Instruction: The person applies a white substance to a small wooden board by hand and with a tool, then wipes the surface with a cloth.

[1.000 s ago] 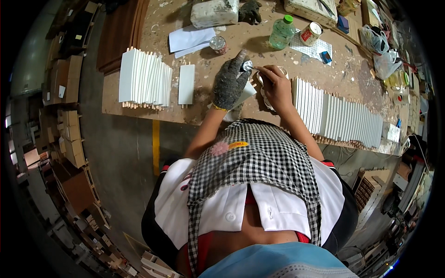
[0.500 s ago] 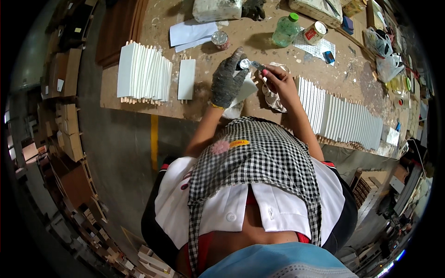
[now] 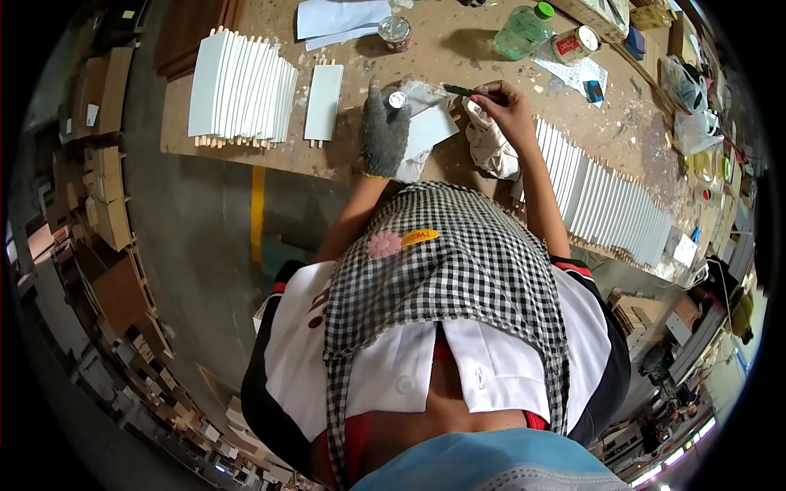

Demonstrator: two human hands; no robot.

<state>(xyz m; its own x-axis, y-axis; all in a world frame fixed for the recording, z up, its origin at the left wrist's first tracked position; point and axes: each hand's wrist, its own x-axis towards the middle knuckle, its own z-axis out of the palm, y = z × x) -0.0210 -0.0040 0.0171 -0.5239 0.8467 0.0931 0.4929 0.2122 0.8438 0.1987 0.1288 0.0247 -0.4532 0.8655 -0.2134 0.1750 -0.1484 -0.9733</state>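
My left hand (image 3: 383,135), in a dark grey knitted glove, is closed around a small round white-topped container (image 3: 397,100); its body is hidden by the glove. Between the fingertips of my bare right hand (image 3: 509,110) is a slim dark knife-like tool (image 3: 460,90), its tip pointing left. Below that tool a white panel (image 3: 432,129) with wooden pegs lies tilted at the table's near edge, beside the glove. A crumpled whitish cloth (image 3: 491,147) rests just under my right hand.
White pegged panels (image 3: 241,90) stand in a row at left, with a single panel (image 3: 324,102) beside them. More panels (image 3: 610,192) line the table (image 3: 442,57) at right. Farther back are a small tin (image 3: 395,33), a green-capped bottle (image 3: 524,33) and a can (image 3: 575,45).
My right hand has drawn the knife-like tool away from the container, to the right. My left hand has shifted slightly left with the container. The table appears higher in view.
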